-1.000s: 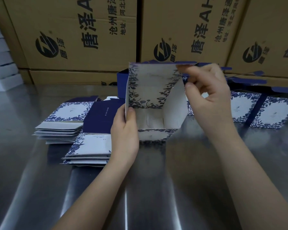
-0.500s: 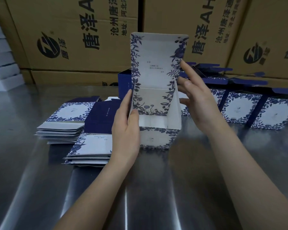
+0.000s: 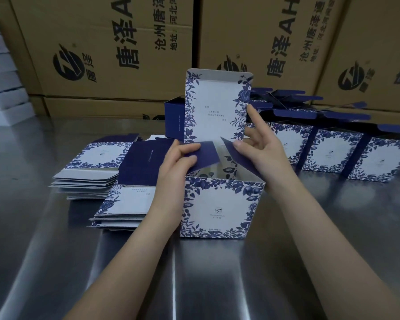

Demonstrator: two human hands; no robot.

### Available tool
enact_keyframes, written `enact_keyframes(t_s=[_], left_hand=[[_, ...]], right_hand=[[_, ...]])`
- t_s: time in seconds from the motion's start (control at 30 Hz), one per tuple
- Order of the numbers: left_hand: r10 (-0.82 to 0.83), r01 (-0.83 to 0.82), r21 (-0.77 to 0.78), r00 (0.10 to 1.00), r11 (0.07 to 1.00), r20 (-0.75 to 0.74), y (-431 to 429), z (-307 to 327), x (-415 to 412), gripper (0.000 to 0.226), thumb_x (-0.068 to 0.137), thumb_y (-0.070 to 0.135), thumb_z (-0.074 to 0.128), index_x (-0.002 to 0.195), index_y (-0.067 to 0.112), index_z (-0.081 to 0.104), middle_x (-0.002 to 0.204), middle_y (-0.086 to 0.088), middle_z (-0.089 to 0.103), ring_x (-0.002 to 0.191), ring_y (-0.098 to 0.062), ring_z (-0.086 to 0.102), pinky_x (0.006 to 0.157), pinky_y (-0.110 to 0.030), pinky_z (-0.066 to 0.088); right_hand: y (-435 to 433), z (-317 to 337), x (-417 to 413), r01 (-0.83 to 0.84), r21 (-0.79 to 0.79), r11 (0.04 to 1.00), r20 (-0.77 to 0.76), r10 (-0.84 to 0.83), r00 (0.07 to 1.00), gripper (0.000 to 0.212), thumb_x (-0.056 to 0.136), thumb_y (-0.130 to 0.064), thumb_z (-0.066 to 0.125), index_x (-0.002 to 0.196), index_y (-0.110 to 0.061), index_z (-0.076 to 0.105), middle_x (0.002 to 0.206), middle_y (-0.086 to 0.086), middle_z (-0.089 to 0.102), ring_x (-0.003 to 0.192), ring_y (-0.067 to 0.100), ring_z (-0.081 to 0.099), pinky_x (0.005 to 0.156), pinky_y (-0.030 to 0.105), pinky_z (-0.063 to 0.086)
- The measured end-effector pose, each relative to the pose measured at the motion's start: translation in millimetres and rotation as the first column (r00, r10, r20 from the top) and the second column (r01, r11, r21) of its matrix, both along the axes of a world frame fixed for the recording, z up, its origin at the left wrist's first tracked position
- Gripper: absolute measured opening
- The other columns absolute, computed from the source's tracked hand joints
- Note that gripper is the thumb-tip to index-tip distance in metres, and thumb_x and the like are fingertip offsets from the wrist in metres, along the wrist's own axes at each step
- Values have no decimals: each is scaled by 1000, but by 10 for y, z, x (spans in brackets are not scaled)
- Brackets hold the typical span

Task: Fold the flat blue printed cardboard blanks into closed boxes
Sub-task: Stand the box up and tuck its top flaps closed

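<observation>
A blue-and-white floral box (image 3: 219, 206) stands upright on the steel table, its top open and its lid panel (image 3: 215, 107) sticking straight up at the back. My left hand (image 3: 179, 160) pinches the dark blue left side flap (image 3: 206, 155) and bends it inward. My right hand (image 3: 258, 146) presses the right side flap (image 3: 236, 155) inward with thumb and fingers, the index finger pointing up beside the lid. Two stacks of flat blanks (image 3: 123, 204) (image 3: 88, 172) lie to the left of the box.
A row of folded floral boxes (image 3: 333, 153) with raised dark lids lines the right back of the table (image 3: 194, 285). Large brown shipping cartons (image 3: 102, 54) wall off the back. White stacked items (image 3: 2, 84) sit at the far left.
The box has been turned upright and set on the table with its printed front facing me. Both hands moved from its sides to the two top side flaps.
</observation>
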State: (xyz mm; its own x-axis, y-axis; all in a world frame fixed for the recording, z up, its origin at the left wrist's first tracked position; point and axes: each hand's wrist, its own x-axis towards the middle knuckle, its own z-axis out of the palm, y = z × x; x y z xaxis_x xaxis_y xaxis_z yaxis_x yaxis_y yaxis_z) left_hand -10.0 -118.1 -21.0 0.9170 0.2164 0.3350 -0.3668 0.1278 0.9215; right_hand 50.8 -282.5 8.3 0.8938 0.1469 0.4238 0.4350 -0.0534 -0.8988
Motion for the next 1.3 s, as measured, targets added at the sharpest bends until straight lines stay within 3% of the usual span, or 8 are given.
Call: enact_keyframes(t_s=[0.33, 0.4, 0.5, 0.67, 0.77, 0.97, 1.1, 1.3], left_hand=[[-2, 0, -12, 992, 1000, -128, 57, 11, -49, 31, 60, 18, 46, 71, 30, 73, 142, 17, 51, 133, -8, 47, 112, -50, 38], [-10, 9, -5, 989, 1000, -144, 58, 14, -38, 33, 58, 17, 45, 75, 26, 71, 141, 17, 51, 134, -9, 46, 111, -51, 38], [15, -16, -4, 986, 1000, -164, 36, 35, -1, 35, 57, 17, 44, 81, 23, 69, 136, 18, 52, 132, -7, 46, 109, -47, 41], [-32, 18, -77, 983, 997, -178, 37, 45, 21, 25, 78, 13, 51, 77, 28, 71, 95, 12, 70, 83, -7, 66, 68, -28, 51], [-20, -2, -121, 983, 993, -182, 70, 45, 43, 31, 95, 16, 49, 85, 31, 74, 125, -8, 64, 103, -22, 66, 81, -36, 53], [26, -39, -95, 991, 995, -135, 111, 66, 44, 39, 98, 8, 49, 119, 37, 66, 114, 16, 60, 85, 2, 69, 63, -16, 53], [1, -14, -107, 993, 994, -120, 102, 67, 53, 47, 98, 2, 44, 128, 34, 60, 93, 31, 70, 80, 8, 69, 59, -12, 51], [-35, 13, -143, 987, 990, -155, 97, 74, 44, 51, 97, 6, 44, 129, 41, 62, 106, 26, 70, 90, -3, 72, 63, -20, 55]], right_hand=[[2, -59, 27, -38, 103, 994, -133, 52, 990, 86, 87, 16, 53, 139, -50, 40, 107, -15, 53, 83, -8, 66, 62, 24, 53], [9, -47, 25, -42, 107, 993, -151, 58, 987, 88, 86, 18, 52, 139, -52, 39, 121, -8, 54, 101, -2, 65, 67, 26, 51], [24, -43, 8, -21, 112, 993, -160, 39, 986, 87, 86, 16, 52, 137, -54, 40, 138, 3, 48, 130, 20, 49, 79, 30, 50], [-5, -92, -34, -29, 191, 981, -114, 52, 992, 66, 90, 5, 60, 132, -45, 51, 112, -5, 66, 101, 14, 67, 77, 31, 58], [-35, -131, -67, -39, 181, 983, -110, 60, 992, 58, 91, -5, 64, 133, -42, 53, 133, 6, 54, 122, 23, 56, 99, 41, 50], [-83, -215, -127, -96, 146, 985, -39, 103, 994, 50, 93, -4, 59, 127, -41, 59, 126, -14, 60, 120, -1, 55, 95, 20, 50], [-71, -269, -133, -125, 210, 970, -65, 141, 988, 33, 84, -7, 61, 112, -24, 61, 127, -2, 62, 123, 13, 56, 98, 34, 49], [-58, -283, -117, -204, 169, 964, -210, 238, 948, 38, 73, -18, 57, 108, -24, 70, 96, -5, 71, 79, 13, 66, 66, 22, 52]])
